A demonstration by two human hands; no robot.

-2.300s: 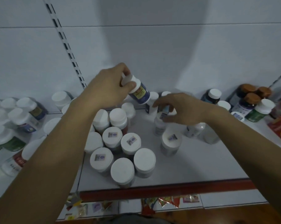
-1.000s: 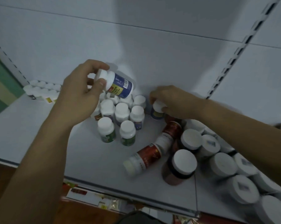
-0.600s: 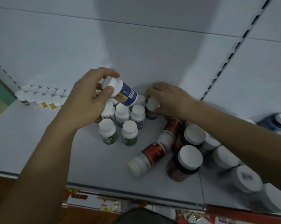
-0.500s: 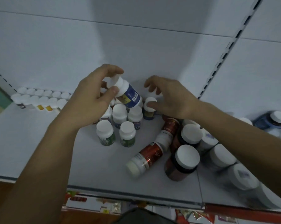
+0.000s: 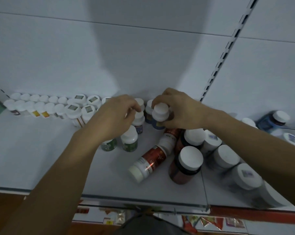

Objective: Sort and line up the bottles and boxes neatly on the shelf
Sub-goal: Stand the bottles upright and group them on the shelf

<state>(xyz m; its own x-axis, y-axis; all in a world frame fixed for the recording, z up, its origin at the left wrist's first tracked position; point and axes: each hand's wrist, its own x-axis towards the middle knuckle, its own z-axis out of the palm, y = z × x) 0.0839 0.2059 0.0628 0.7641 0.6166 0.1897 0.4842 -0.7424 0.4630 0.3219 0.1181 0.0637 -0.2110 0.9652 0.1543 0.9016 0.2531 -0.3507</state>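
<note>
Nearest the front edge of the shelf, I logged one red-labelled bottle lying on its side, cap toward the front edge. Just right of it a dark jar stood upright. Further toward the right end sat a loose crowd of large white-capped jars, in no row I could make out. A second red bottle lay tipped behind the first and touched it. I judged this whole right-hand part unsorted.

Mid-shelf, two green-labelled bottles stood side by side, the front of a small block of upright bottles.

Behind them, both hands worked near the back edge. The left hand reached over the block with its fingers curled down onto the cap of a small bottle. I could not tell whether that grip pinched the cap or only touched it. The right hand had its grip closed round a blue-labelled bottle, thumb and fingers around the body below the white cap. That bottle stood upright at the back of the block. Whether its base was down on the shelf, I could not see.

Along the back edge toward the left end, a double row of small bottles stood tidy, cap against cap. I counted that part as done.

Estimate: roughly a third in order. Left to do: stand up the tipped red bottles, line up the big jars, and finish the middle block. No boxes were visible on this shelf.
</note>
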